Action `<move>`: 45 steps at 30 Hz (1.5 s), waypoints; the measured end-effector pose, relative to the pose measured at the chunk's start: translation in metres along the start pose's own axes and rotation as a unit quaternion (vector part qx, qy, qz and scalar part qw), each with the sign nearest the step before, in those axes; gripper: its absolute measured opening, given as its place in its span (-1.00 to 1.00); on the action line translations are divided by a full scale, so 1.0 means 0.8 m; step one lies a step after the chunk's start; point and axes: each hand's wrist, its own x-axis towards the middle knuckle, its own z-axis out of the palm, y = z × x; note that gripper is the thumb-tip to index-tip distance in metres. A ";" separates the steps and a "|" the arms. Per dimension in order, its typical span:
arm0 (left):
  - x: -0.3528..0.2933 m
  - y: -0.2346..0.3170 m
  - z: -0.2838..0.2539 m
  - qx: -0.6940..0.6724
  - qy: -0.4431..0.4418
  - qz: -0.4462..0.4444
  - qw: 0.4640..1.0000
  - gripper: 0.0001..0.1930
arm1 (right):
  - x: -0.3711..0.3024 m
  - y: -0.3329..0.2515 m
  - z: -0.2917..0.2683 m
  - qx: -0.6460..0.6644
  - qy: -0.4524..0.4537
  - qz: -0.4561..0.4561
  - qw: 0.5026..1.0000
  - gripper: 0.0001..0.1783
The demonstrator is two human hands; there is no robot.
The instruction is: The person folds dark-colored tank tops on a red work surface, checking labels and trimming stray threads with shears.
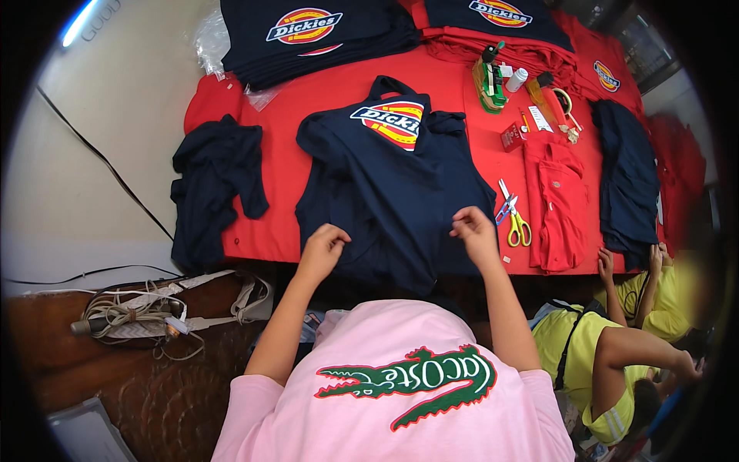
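Observation:
A navy blue garment (385, 185) with a bright printed emblem lies spread on the red-covered table, its lower part drooping over the front edge. My left hand (326, 245) is at its lower left, fingers curled and pinched against the navy cloth. On the other side, my right hand (476, 231) has its thumb and fingers drawn together at the cloth's lower right. The garment's chest is partly folded across the emblem. Yellow-handled scissors (519, 229) lie right of my right hand, beside a small blue-handled cutting tool (505, 209).
Stacked navy shirts (331, 58) stand at the back. A crumpled navy garment (215, 185) lies left; folded red garments (560, 202) and navy ones (625, 177) lie right. A green tape dispenser (488, 81) stands behind. Coiled cables (138, 308) hang left. People in yellow shirts (589, 350) are at right.

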 end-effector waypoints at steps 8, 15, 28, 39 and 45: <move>0.024 0.042 0.039 0.089 0.072 0.090 0.989 -0.50 | -0.070 -0.009 0.049 -0.394 0.017 -0.049 0.918 -0.48; 0.091 0.023 0.070 0.172 0.030 0.045 0.984 -0.68 | -0.046 -0.007 0.055 -0.088 -0.126 0.059 0.986 -0.68; 0.096 -0.104 -0.071 -0.090 0.109 -0.099 0.985 -0.66 | 0.001 0.042 -0.079 0.096 0.219 0.039 0.970 -0.43; 0.095 0.002 -0.018 0.178 0.166 0.143 0.959 -0.83 | 0.005 0.093 -0.034 -0.285 0.171 0.006 0.943 -0.71; 0.118 -0.005 -0.081 0.293 0.171 0.192 0.921 -0.82 | 0.048 -0.008 -0.063 -0.027 0.164 0.000 0.986 -0.76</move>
